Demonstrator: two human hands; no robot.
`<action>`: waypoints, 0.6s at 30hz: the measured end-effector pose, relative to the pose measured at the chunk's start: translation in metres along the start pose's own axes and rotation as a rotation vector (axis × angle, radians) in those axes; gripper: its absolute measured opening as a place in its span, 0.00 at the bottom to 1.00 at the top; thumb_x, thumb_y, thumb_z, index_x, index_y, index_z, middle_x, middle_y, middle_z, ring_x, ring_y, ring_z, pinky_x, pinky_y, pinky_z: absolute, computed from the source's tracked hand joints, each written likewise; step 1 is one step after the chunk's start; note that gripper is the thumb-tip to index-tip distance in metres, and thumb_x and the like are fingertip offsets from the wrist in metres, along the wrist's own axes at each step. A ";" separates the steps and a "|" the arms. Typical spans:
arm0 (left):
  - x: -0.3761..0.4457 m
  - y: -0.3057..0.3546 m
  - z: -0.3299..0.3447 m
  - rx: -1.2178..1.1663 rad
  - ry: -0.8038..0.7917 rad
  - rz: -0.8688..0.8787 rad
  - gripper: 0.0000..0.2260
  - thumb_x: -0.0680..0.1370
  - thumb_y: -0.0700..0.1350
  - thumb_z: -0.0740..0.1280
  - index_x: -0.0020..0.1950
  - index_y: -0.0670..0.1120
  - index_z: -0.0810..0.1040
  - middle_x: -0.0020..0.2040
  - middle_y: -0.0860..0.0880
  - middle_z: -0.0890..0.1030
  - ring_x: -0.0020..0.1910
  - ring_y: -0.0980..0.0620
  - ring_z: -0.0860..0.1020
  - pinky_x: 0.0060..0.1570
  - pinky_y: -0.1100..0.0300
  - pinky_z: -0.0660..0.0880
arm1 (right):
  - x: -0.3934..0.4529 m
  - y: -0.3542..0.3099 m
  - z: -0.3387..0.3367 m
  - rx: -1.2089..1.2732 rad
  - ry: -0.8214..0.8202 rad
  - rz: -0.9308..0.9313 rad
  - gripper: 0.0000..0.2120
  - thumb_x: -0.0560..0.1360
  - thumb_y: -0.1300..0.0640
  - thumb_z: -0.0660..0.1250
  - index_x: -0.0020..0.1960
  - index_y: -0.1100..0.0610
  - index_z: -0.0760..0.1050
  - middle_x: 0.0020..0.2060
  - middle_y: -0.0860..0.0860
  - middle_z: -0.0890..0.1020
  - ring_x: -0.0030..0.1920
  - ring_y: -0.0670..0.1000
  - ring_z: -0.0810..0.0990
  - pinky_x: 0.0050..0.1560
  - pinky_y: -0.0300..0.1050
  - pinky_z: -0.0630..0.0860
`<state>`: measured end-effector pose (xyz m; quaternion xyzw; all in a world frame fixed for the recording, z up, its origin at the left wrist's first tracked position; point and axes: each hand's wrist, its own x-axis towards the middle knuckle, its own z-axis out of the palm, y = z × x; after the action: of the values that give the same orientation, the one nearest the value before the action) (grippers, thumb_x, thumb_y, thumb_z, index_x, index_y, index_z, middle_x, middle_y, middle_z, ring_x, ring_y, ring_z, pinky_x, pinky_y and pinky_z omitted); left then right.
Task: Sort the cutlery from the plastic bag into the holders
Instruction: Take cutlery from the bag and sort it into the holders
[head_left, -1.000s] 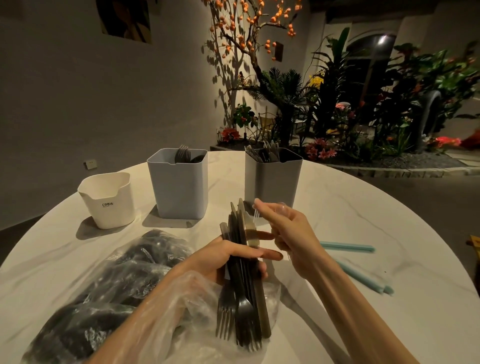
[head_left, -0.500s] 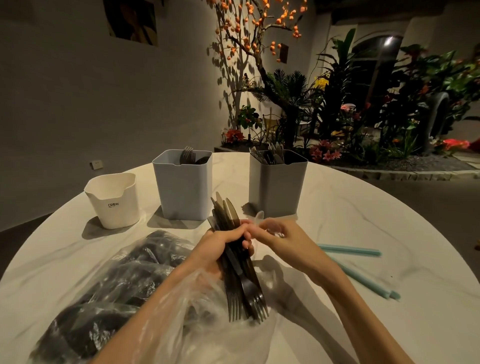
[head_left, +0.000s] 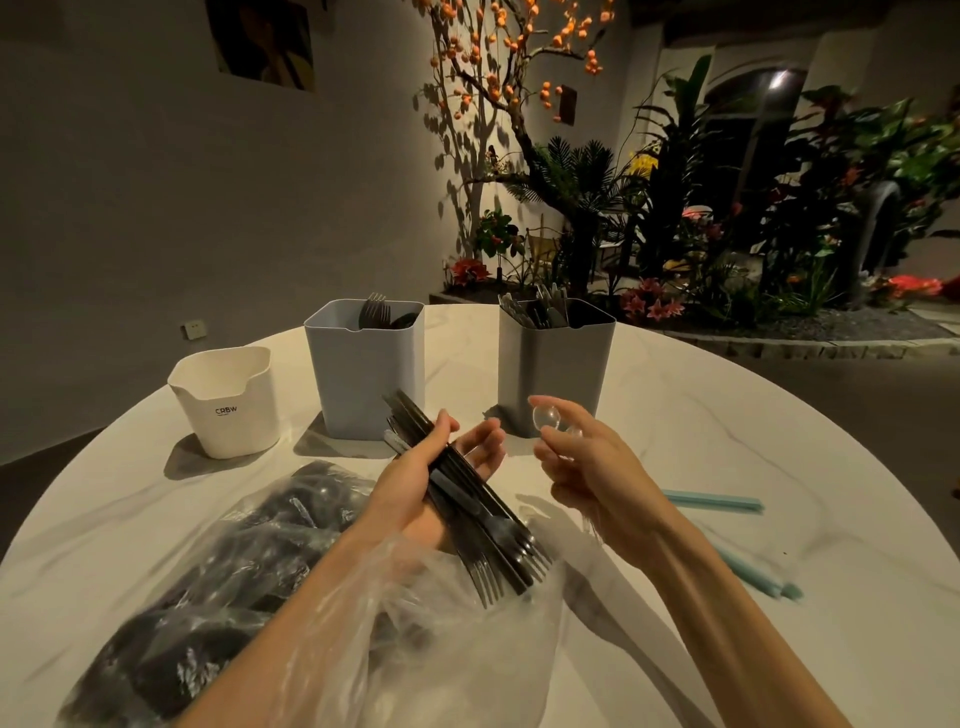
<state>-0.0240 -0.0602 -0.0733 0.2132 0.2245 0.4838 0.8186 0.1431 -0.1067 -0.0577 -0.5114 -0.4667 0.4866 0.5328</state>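
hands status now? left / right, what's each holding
Left hand: grips a bundle of dark forks, tines toward the person, over the plastic bag.
Right hand: pinches a clear plastic spoon by the fingertips.

Right hand (head_left: 587, 457) has pulled apart from the bundle (head_left: 467, 499), apparently pinching a clear spoon (head_left: 546, 417).

white holder (head_left: 228, 405) — marked "crbw"

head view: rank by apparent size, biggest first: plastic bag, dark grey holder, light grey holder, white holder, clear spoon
1. plastic bag, though nearest the camera
2-3. light grey holder and dark grey holder: look alike, unranked
4. white holder
5. clear spoon in right hand
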 end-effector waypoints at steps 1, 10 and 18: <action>-0.001 0.002 0.000 -0.011 0.009 0.005 0.09 0.83 0.48 0.62 0.48 0.44 0.72 0.46 0.37 0.85 0.42 0.42 0.86 0.51 0.46 0.81 | 0.000 -0.001 0.000 0.005 0.034 0.015 0.08 0.83 0.57 0.61 0.60 0.53 0.77 0.30 0.50 0.71 0.29 0.45 0.65 0.28 0.38 0.62; -0.003 0.006 -0.002 -0.068 0.082 0.085 0.13 0.80 0.55 0.67 0.45 0.45 0.76 0.42 0.43 0.85 0.38 0.46 0.85 0.42 0.52 0.84 | 0.002 -0.002 0.000 0.153 0.196 0.097 0.13 0.82 0.54 0.64 0.41 0.59 0.75 0.28 0.50 0.69 0.25 0.44 0.62 0.24 0.36 0.58; -0.005 0.013 -0.003 -0.155 0.022 0.100 0.12 0.79 0.53 0.69 0.44 0.46 0.77 0.44 0.45 0.84 0.37 0.47 0.85 0.39 0.52 0.83 | -0.005 0.002 0.003 -0.505 -0.007 0.114 0.15 0.72 0.41 0.74 0.43 0.54 0.86 0.26 0.40 0.80 0.28 0.41 0.75 0.29 0.32 0.67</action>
<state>-0.0367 -0.0585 -0.0679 0.1551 0.1843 0.5423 0.8049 0.1392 -0.1115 -0.0596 -0.6522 -0.5456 0.3857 0.3581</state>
